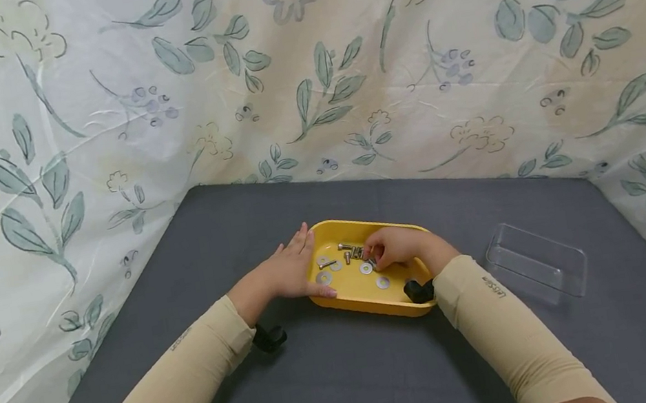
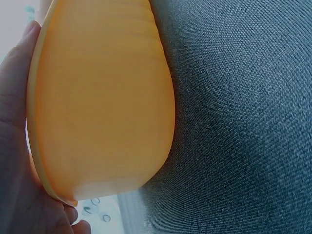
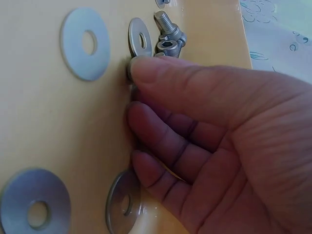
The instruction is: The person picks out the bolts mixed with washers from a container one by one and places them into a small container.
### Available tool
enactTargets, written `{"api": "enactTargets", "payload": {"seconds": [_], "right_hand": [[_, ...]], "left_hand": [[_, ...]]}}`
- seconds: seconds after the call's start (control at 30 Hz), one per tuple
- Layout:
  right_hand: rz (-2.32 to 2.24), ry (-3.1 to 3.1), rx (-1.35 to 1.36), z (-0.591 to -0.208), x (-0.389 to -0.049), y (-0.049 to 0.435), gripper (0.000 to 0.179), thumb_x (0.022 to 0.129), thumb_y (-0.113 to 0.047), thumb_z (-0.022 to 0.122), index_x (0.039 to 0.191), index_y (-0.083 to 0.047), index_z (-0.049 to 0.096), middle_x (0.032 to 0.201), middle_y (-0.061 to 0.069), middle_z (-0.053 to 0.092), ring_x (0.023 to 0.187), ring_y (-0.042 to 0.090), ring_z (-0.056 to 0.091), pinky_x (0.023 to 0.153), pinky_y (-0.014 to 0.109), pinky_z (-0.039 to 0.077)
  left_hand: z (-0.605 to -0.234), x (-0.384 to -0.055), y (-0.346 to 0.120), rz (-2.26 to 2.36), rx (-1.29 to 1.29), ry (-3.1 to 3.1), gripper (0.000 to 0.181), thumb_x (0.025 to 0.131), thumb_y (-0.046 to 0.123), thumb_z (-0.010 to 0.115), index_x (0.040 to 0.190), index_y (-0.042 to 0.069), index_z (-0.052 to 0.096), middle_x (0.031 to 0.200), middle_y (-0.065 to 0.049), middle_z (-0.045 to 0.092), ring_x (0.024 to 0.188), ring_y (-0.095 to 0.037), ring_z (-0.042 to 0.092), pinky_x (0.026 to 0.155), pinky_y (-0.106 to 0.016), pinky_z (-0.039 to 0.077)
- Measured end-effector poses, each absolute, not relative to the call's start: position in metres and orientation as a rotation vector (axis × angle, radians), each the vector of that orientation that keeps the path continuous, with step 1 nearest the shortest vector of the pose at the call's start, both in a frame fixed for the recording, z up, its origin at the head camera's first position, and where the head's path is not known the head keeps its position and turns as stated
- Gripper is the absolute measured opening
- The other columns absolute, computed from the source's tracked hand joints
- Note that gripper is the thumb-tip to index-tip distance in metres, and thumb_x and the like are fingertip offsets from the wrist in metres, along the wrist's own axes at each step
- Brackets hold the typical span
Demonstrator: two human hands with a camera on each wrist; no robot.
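Observation:
A yellow tray stands on the dark table. Across its left end my left hand rests with spread fingers, the thumb lying over the near rim. In the left wrist view that hand lies along the rim, beside the tray's outer wall. Inside the tray, my right hand reaches down with curled fingers. Up close, the right hand pinches a small metal piece mostly hidden under the thumb tip. Near the thumb are a tilted washer and clustered socket-head screws.
More flat washers and a loose screw lie on the tray floor. A clear plastic box stands to the right. Floral cloth hangs behind the table and at both sides.

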State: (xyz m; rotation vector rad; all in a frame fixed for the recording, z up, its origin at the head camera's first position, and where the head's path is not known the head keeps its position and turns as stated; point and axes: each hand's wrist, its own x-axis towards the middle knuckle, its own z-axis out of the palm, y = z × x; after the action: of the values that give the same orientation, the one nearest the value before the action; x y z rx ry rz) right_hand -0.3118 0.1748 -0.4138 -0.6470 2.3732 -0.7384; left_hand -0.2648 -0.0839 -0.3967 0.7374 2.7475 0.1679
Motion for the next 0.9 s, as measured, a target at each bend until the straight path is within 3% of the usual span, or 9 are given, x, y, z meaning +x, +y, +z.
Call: {"api": "enactTargets", "payload": {"seconds": [0.27, 0.5, 0.9], "right_hand": [[-0.7, 2.403, -0.668, -0.4144, -0.3097, 0.1739, 0.015, 0.082, -0.006, 0.067, 0.095, -0.009, 0.059, 0.072, 0.004, 0.051, 0.055, 0.015, 0.043, 0.048, 0.024, 0.035], [-0.683, 2.401, -0.672, -0.4142, -0.3064, 0.1732, 0.013, 0.081, -0.008, 0.068, 0.092, -0.007, 0.059, 0.072, 0.004, 0.051, 0.055, 0.015, 0.043, 0.048, 0.024, 0.035], [-0.662, 2.434, -0.696, -0.4129, -0.3068, 0.1736, 0.011, 0.082, -0.008, 0.068, 0.089, -0.006, 0.06, 0.074, 0.004, 0.053, 0.063, 0.015, 0.048, 0.057, 0.025, 0.039]], "left_hand": [[-0.3963, -0.2621, -0.0831, 0.156, 0.722, 2.749, 0.128, 0.061, 0.085, 0.046, 0.145, 0.006, -0.009, 0.149, -0.009, -0.021, 0.139, -0.021, -0.007, 0.11, -0.048, 0.011], [-0.3966, -0.2593, -0.0813, 0.164, 0.698, 2.747, 0.126, 0.064, 0.081, 0.052, 0.145, 0.006, -0.009, 0.149, -0.01, -0.02, 0.139, -0.023, -0.005, 0.11, -0.049, 0.01], [-0.3976, -0.2582, -0.0812, 0.165, 0.709, 2.761, 0.125, 0.064, 0.08, 0.052, 0.145, 0.004, -0.007, 0.15, -0.011, -0.018, 0.139, -0.022, -0.004, 0.11, -0.048, 0.011]]}}
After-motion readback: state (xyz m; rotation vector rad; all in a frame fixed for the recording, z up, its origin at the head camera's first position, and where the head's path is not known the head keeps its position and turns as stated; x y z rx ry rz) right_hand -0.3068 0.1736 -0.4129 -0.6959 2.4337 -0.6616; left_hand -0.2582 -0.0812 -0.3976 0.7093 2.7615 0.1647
